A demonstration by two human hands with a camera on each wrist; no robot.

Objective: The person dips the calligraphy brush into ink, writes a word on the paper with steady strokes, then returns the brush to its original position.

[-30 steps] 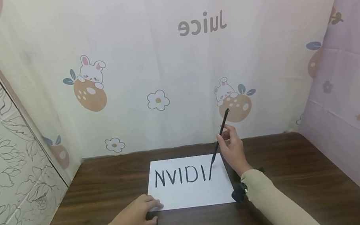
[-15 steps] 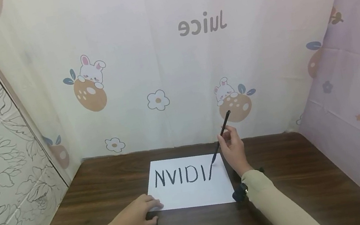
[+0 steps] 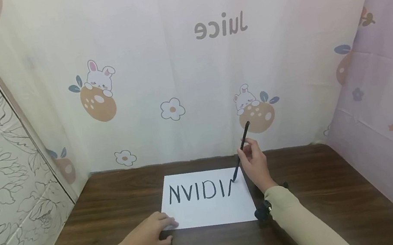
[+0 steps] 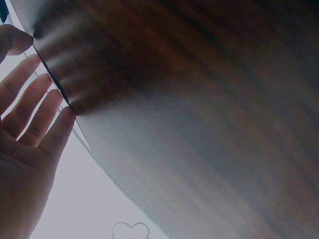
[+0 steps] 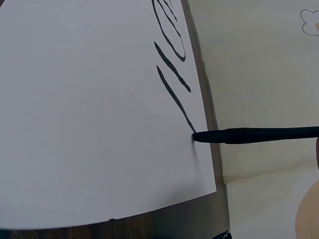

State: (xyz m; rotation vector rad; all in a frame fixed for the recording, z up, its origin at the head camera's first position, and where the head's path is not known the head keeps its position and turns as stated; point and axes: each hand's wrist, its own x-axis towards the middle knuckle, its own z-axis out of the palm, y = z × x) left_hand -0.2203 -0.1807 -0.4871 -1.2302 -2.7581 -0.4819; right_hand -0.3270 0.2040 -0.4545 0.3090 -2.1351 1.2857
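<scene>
On a white sheet of paper (image 3: 209, 214) stand large black letters (image 3: 197, 191) reading "NVIDI", followed by a slanted stroke. My right hand (image 3: 256, 168) pinches a slim black brush pen (image 3: 236, 171), tilted with its tip at the upper end of that stroke. In the right wrist view the brush pen (image 5: 269, 135) meets the paper (image 5: 89, 129) close to its far edge; almost all of the hand is out of that view. My left hand (image 3: 147, 236) rests at the sheet's lower left corner, fingertips on the paper. Its fingers look extended in the left wrist view.
The sheet lies on a dark brown wooden table (image 3: 116, 202). Behind it hangs a pale curtain (image 3: 188, 75) printed with rabbits, fruit and flowers. More patterned cloth closes in both sides. A small black device (image 3: 262, 210) is strapped to the right wrist.
The brush pen's tip has shifted slightly down and to the right from the top of the slanted stroke, and its upper end has swung a little left. My left hand stays put.
</scene>
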